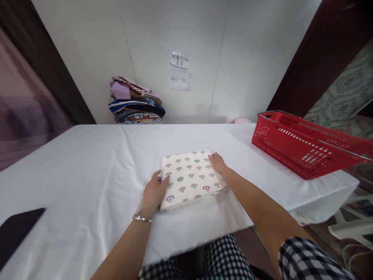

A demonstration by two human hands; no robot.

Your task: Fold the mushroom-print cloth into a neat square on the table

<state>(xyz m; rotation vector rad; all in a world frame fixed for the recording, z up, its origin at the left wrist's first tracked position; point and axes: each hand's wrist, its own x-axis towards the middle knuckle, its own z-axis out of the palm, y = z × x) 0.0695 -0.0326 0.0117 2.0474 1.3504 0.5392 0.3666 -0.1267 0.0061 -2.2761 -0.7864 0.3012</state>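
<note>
A folded white cloth (189, 175) printed with small mushrooms, mostly grey with a few in green, red and purple, lies in several layers on the white-covered table (96, 163). My left hand (154, 190), a silver bracelet at its wrist, grips the cloth's left edge with the thumb on top. At the far right corner, my right hand (218, 161) holds the other side, its fingers partly hidden along the edge.
A stack of folded clothes (136, 103) stands against the wall at the back left. The red plastic basket (303, 146) sits at the table's right end. A dark flat object (20, 229) lies at the left. Two paper notes (180, 72) hang on the wall.
</note>
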